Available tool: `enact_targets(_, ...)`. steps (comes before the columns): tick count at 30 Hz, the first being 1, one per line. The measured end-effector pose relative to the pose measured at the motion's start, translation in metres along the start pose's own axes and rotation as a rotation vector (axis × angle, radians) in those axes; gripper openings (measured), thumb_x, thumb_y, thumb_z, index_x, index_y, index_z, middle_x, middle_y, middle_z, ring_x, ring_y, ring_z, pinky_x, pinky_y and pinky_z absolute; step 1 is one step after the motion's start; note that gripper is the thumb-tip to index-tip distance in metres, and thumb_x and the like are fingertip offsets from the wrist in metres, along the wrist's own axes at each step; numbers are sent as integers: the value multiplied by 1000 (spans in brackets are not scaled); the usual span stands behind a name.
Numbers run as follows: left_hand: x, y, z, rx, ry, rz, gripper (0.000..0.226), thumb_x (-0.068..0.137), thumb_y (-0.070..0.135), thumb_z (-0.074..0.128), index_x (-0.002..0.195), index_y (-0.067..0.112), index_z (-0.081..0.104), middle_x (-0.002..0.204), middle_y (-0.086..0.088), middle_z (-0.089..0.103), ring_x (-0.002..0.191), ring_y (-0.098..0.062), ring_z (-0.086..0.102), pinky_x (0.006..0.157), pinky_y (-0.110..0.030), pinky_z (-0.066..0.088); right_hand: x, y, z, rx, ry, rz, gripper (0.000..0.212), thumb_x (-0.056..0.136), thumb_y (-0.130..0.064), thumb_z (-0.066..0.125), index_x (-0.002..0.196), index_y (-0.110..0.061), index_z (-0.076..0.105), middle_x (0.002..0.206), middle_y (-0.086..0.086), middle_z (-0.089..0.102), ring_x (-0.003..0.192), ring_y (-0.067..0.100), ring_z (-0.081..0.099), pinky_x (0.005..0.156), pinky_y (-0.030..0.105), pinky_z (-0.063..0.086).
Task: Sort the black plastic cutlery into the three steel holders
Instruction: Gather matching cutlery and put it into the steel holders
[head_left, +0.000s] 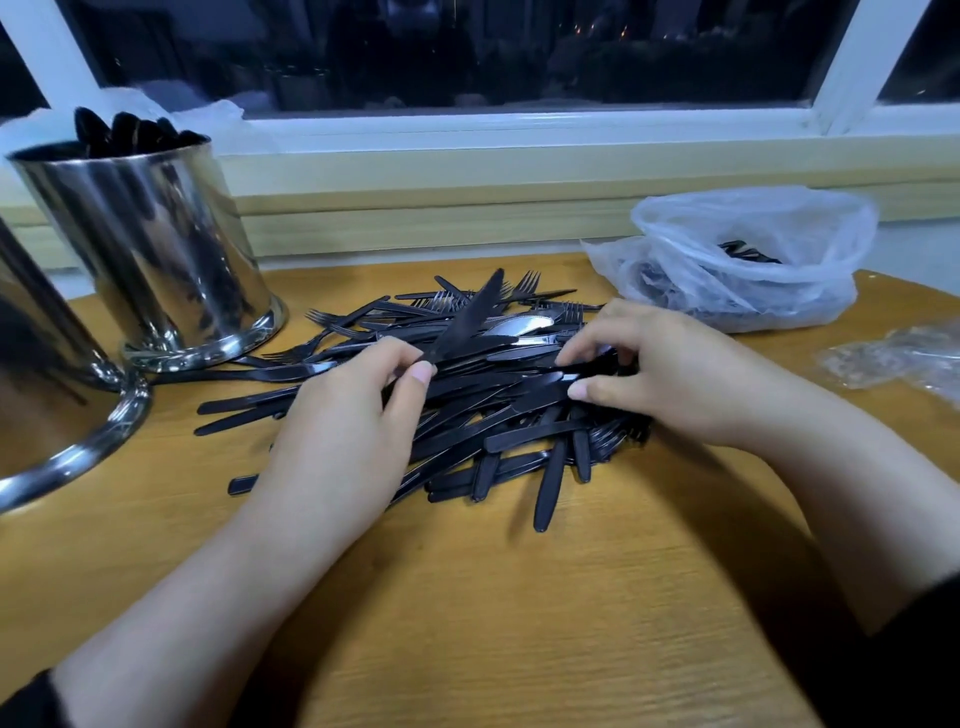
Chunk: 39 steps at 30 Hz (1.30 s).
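- Two hands in pile (467, 395): left hand (343, 431) fingers pinch knife (470, 314); right hand (660, 374) fingers pinch another piece.
- Next, probably: knife into matching holder (150, 249).

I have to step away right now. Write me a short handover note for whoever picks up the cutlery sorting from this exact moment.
Left hand: pinches a black knife by its handle end, blade pointing up and away over the pile.
Right hand: fingers curled into the pile, closing on a knife there.
Cutlery pile: knives and forks mixed on the wooden table, between the hands.
Holders: far steel holder already has spoons standing in it; near steel holder at the left edge, contents not visible. A third holder is not in view.
Plastic bag, back right, has more cutlery inside.
Left: nearly all knives and forks, then the bag.
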<state>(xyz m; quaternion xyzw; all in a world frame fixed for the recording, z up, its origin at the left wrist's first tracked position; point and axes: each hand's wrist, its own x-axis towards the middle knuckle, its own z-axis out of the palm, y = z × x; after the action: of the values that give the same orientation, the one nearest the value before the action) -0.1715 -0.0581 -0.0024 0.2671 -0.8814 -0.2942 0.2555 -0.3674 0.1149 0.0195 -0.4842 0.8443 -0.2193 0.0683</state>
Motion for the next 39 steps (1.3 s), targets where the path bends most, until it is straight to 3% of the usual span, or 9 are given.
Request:
enact_targets(3,0,-1,0,-44,7,13,16,104,37,49,98,33,64,69,20,59,68,-6,55,55,-17,39,0,0,1,-23,-52,10,21,89,-37,75,106,-46,69,108,-21,54,96,-9,52,78,8,35)
enact_targets(7,0,-2,2,-30,14,19,17,104,36,51,97,34,67,65,7,62,73,-7,59,61,-22,43,2,-2,5,-31,-56,9,22,89,-35,75,105,-48,67,108,-21,54,94,-5,54,80,17,42)
enact_targets(10,1,-2,3,-30,4,15,17,103,35,52,96,33,68,71,8,66,77,-5,59,61,-23,45,5,-2,8,-38,-27,-12,19,90,-32,74,102,-46,68,105,-20,55,89,-11,51,73,7,34)
enact_targets(14,2,-2,3,-11,-14,13,17,103,34,54,94,36,67,86,18,65,85,9,56,64,-5,37,6,-2,10,-30,5,-29,15,93,-32,70,104,-43,71,105,-21,56,95,-7,51,79,17,37)
enact_targets(19,1,-2,4,-8,-59,-2,20,103,35,53,89,35,67,67,5,66,74,1,58,60,-11,42,8,0,12,-34,69,-74,14,98,-34,63,105,-40,73,103,-21,56,107,2,49,96,29,40)
enact_targets(25,3,-3,5,-63,-50,-30,20,104,35,51,102,36,70,82,24,71,74,-3,67,72,-28,56,8,-8,12,9,245,-214,17,99,-35,52,103,-32,68,99,-15,58,103,12,51,92,33,42)
enact_targets(30,-2,1,-3,-78,-61,47,19,104,38,48,95,41,64,76,17,66,65,-10,61,60,-23,46,9,-30,21,33,438,-389,14,101,-28,57,106,-23,70,96,-13,60,97,18,56,90,36,45)
enact_targets(35,-3,-10,-33,-107,-22,-9,14,104,41,49,101,43,62,75,20,66,72,2,60,57,-15,42,14,-50,27,186,696,-218,17,100,-26,61,115,-23,67,97,-12,58,93,5,51,85,24,41)
enact_targets(39,-8,-34,-50,-151,-32,-81,23,103,41,53,90,26,64,56,16,54,51,-1,52,61,-33,45,18,-57,36,137,504,-147,8,98,-25,64,100,-24,71,91,-14,60,86,4,51,81,14,37)
